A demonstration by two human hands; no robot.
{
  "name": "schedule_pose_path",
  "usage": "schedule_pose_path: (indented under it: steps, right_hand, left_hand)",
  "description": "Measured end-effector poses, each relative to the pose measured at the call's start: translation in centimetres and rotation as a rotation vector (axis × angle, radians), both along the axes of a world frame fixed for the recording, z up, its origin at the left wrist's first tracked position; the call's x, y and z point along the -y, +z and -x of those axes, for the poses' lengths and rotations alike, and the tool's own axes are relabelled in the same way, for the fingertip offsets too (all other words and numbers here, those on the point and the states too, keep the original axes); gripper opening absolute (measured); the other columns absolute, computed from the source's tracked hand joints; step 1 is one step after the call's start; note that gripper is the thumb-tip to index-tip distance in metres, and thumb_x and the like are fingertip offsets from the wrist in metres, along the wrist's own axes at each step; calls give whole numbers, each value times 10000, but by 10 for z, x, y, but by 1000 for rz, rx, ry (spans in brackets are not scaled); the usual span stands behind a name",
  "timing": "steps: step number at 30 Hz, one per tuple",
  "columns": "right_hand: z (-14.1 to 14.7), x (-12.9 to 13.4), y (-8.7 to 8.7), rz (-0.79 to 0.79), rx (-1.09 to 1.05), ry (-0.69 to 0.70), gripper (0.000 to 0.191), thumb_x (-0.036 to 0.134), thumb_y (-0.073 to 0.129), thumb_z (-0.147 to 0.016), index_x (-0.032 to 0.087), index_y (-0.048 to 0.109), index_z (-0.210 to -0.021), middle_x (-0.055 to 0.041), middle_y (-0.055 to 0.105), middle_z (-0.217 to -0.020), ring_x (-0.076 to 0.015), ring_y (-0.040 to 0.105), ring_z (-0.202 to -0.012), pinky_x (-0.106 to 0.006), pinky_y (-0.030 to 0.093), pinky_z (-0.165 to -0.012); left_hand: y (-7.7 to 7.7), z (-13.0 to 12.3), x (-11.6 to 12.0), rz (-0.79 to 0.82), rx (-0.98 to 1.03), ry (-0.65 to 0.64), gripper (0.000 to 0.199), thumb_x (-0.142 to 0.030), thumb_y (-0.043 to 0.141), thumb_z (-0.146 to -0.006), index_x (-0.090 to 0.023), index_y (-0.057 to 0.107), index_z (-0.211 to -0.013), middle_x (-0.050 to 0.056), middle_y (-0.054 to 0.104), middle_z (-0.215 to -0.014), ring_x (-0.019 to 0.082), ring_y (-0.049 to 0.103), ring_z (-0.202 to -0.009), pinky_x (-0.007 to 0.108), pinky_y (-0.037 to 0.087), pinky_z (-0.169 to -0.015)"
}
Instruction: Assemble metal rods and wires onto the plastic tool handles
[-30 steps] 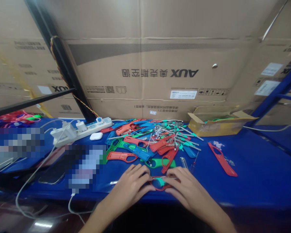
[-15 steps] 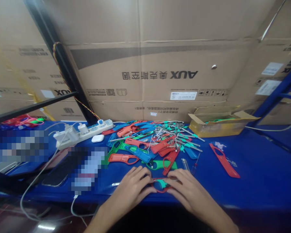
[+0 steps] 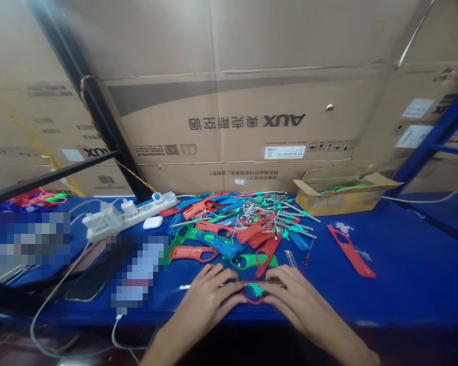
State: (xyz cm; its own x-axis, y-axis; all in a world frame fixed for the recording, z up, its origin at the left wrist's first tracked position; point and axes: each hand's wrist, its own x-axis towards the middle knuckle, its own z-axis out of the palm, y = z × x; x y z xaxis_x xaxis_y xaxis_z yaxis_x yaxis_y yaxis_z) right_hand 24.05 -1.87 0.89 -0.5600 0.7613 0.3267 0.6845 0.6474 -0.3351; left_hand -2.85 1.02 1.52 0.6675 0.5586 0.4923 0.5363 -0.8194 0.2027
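Observation:
Close to the table's front edge, a red long-reach lighter [image 3: 255, 300] with a green trigger lies between my hands. My left hand [image 3: 216, 292] pinches its left end, and my right hand [image 3: 290, 290] grips the other end. The fingers hide most of its body. Just beyond is a heap of red, blue and green lighter casings [image 3: 213, 244], mixed with metal rods and green triggers [image 3: 286, 231]. A single red casing half [image 3: 356, 259] lies to the right, beside a few small whitish parts [image 3: 343, 229]. A thin screwdriver [image 3: 307, 260] rests near my right hand.
A cardboard box [image 3: 339, 201] with green parts stands at the back right. On the left are a white power strip [image 3: 148, 207] with chargers, a white earbud case [image 3: 153, 222], phones and loose cables [image 3: 41, 305]. Large cardboard sheets [image 3: 213, 101] rise behind the blue table [image 3: 404, 269].
The camera view has shifted slightly. Both hands stay on the red lighter in almost the same pose, and the heap looks unchanged.

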Motion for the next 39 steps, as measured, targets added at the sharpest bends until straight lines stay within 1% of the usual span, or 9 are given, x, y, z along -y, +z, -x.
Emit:
schedule_pose_path:
  steps: [4,7,14,16,19,23,28,34,39]
  right_hand:
    - [-1,1,3,-21,13,4,288,287,556,-1045,327,666,-1308,-54,662,-1155,-214,627,-1036,-406,541,-948]
    - [-1,1,4,-16,18,9,284,284,566,-1039,322,674,-1299,-57,664,-1146,-215,629,-1034,-400,544,-942]
    - [-2,1,3,6,15,1,287,299,550,-1048,335,659,-1311,-54,652,-1179,-225,622,-1074,-453,524,-1006]
    - [-2,1,3,17,6,-4,286,296,547,-1048,337,661,-1307,-54,648,-1188,-226,619,-1084,-438,535,-987]
    - [-1,1,3,30,-15,-25,288,282,529,-1055,324,655,-1311,-62,643,-1193,-227,617,-1083,-414,547,-955]
    - [-2,2,1,33,-26,-30,289,283,519,-1060,318,644,-1319,-63,639,-1199,-227,616,-1081,-401,547,-945]
    - [-4,1,-2,59,-24,-11,299,294,514,-1065,321,618,-1344,-61,633,-1215,-225,609,-1094,-398,544,-946]
    - [-5,1,-2,86,-44,-11,292,288,513,-1067,336,603,-1340,-46,638,-1245,-226,602,-1135,-436,512,-1016]
    - [-6,2,0,71,-72,-30,243,315,525,-1064,304,621,-1286,-46,659,-1236,-224,617,-1138,-458,484,-1063]
  left_hand:
    - [2,-1,0,-56,5,-1,248,-324,499,-1090,-250,736,-1080,16,738,-1016,194,652,-898,360,493,-848]
    - [0,-1,0,-56,9,-11,266,-270,463,-1102,-238,728,-1095,22,739,-1004,189,657,-900,354,495,-845]
    - [-2,1,2,15,85,73,210,-319,511,-1083,-220,681,-1158,34,758,-1050,216,679,-929,410,486,-913]
    - [0,2,3,40,105,91,176,-307,547,-1063,-232,675,-1158,30,757,-1060,226,678,-953,420,475,-924]
    - [2,4,3,97,111,101,117,-268,592,-1027,-239,681,-1098,19,749,-1040,225,669,-946,409,470,-905]
    - [1,4,0,142,111,108,121,-219,566,-1030,-232,685,-1044,14,736,-1028,216,657,-949,398,460,-911]
    - [-2,3,-2,186,108,85,126,-208,558,-1042,-225,680,-1016,8,727,-1015,205,647,-949,375,458,-909]
    - [-2,3,-2,188,74,86,130,-224,527,-1057,-224,650,-1015,16,709,-1024,215,642,-960,391,460,-925]
    - [1,3,-2,198,21,100,127,-233,511,-1060,-223,637,-1039,34,694,-1070,230,636,-1020,420,463,-962]
